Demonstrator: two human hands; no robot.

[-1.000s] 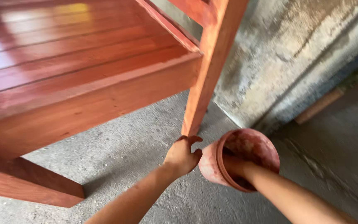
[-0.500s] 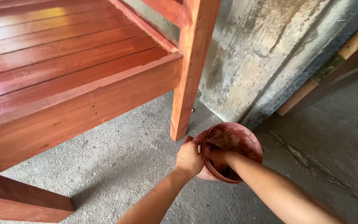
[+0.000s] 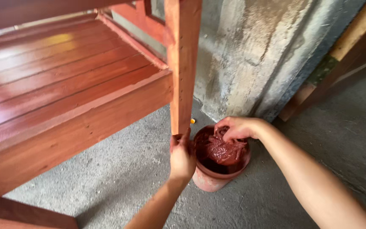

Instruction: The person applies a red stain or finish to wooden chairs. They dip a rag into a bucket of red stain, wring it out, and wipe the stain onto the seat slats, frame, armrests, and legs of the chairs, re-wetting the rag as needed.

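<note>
Stain was the plain hazard at this moment. The right hand point(image 3: 234, 128) was closed on a soaked rag point(image 3: 224, 149), pinching it in a wad above the open mouth of a small reddish bucket point(image 3: 217, 178) that stood on the concrete floor point(image 3: 119, 178), just right of the wooden leg point(image 3: 183, 68) of a red-brown slatted bench point(image 3: 64, 85). The left hand point(image 3: 182, 154) gripped the bucket's near-left rim, fingers curled over the edge, with its knuckles almost against the foot of the leg.

Judging from the load in the cloth, it could have dripped on the concrete if lifted clear without squeezing, and any drip on the bench would have marked the wet-looking, glossy slats. The bucket looked light and narrow at its base; a pull on the rag against the rim might have tipped it, though the steadying left hand reduced that chance. Stain on that hand's fingers could also have made the rim slippery.

Room was tight on the far side: a rough concrete wall point(image 3: 250, 55) rose close behind the bucket, and a leaning timber plank point(image 3: 344, 51) crossed the far right corner. The bench rail point(image 3: 77, 127) overhung the left, so an upward lift there would have met its lower edge. Open floor lay to the near side and to the right, beneath the right forearm, and that seemed the freest way to swing the cloth out.
</note>
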